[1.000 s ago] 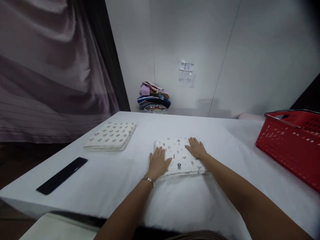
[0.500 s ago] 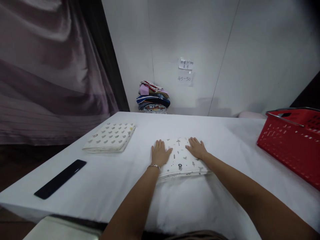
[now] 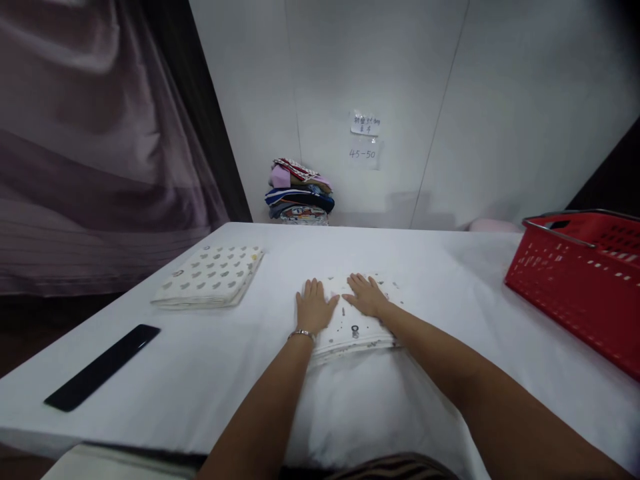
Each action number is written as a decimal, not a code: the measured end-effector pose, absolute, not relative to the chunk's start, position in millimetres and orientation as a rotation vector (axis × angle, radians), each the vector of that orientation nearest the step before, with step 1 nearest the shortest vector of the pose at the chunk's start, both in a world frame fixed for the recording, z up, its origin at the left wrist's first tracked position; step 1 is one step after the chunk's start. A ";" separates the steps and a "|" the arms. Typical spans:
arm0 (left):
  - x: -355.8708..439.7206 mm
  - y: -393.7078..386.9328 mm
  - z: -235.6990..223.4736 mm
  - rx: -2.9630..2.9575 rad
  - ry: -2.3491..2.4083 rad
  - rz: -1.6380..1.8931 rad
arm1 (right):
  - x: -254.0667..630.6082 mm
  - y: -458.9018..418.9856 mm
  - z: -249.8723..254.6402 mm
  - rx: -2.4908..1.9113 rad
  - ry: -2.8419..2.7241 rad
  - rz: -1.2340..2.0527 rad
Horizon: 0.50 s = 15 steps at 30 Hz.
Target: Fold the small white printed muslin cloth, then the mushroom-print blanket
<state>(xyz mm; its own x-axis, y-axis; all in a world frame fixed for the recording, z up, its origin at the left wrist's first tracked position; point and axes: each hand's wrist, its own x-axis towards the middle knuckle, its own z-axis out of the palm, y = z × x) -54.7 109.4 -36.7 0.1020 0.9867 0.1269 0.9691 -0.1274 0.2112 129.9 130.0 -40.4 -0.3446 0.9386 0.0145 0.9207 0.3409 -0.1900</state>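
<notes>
A folded white cloth [image 3: 356, 329] with small grey prints lies on the white table in front of me, its layered edge facing me. My left hand [image 3: 315, 307] rests flat on its left side, fingers spread, a bracelet at the wrist. My right hand [image 3: 365, 295] lies flat across the cloth's upper middle with the fingers apart. Only a small gap parts the two thumbs. Parts of the cloth are hidden under both hands. Neither hand grips anything.
On the left of the table [image 3: 225, 373] lie another folded printed cloth [image 3: 213, 275] and a dark flat strip [image 3: 105, 367]. A red plastic basket [image 3: 575, 287] stands at the right. Behind the table's far edge is a pile of folded fabrics [image 3: 300, 193] by the wall.
My right hand has slid left over the cloth, closer to my left hand, which stays flat on the left side. The camera view has shifted slightly.
</notes>
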 end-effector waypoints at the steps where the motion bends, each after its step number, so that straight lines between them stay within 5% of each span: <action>1: -54.6 109.8 -36.2 2.268 2.024 0.358 | 130.3 129.8 -37.2 -1.732 -2.473 0.245; 15: -54.5 105.5 -25.2 2.206 1.907 0.493 | 241.7 40.8 -41.1 -1.943 -2.050 0.530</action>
<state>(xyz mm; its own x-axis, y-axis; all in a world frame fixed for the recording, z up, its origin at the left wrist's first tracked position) -54.5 105.5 -25.2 0.1203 0.9844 0.1282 0.9233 -0.1584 0.3498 241.7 40.8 -41.1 -0.0665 0.9962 -0.0560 0.8985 0.0354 -0.4375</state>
